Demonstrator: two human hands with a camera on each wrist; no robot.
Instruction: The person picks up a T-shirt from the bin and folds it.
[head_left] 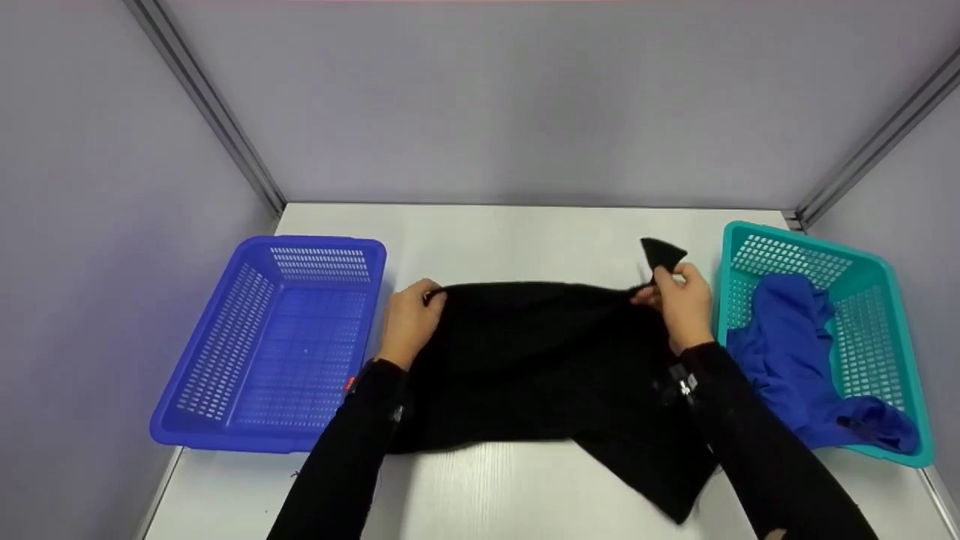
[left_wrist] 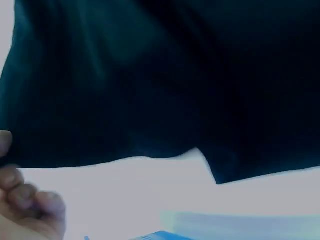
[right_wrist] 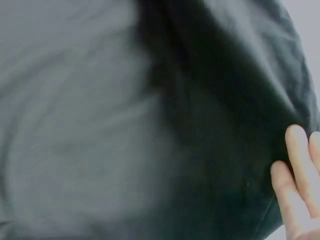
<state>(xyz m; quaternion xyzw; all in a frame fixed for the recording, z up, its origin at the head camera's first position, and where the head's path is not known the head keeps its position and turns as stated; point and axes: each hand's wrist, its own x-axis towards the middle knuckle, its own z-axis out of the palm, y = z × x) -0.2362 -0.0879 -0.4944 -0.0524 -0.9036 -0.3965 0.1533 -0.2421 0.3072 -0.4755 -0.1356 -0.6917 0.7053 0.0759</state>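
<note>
A black T-shirt (head_left: 540,360) is stretched sideways between both hands above the white table, its sleeve-like flap hanging toward the lower right. My left hand (head_left: 412,319) pinches the left end of its upper edge; in the left wrist view curled fingers (left_wrist: 30,200) show at the cloth's border. At the other end, my right hand (head_left: 682,304) grips the same edge between thumb and fingers, and a small pointed flap of the cloth sticks up above it. The right wrist view is mostly filled by dark cloth (right_wrist: 100,140), with fingertips (right_wrist: 295,155) against it.
To the left stands a blue plastic basket (head_left: 266,442) with nothing in it. A teal basket (head_left: 896,300) at the right holds a blue garment (head_left: 787,352), partly draped over its near rim. Grey panels (head_left: 555,105) enclose the white table (head_left: 487,487) at the back and sides.
</note>
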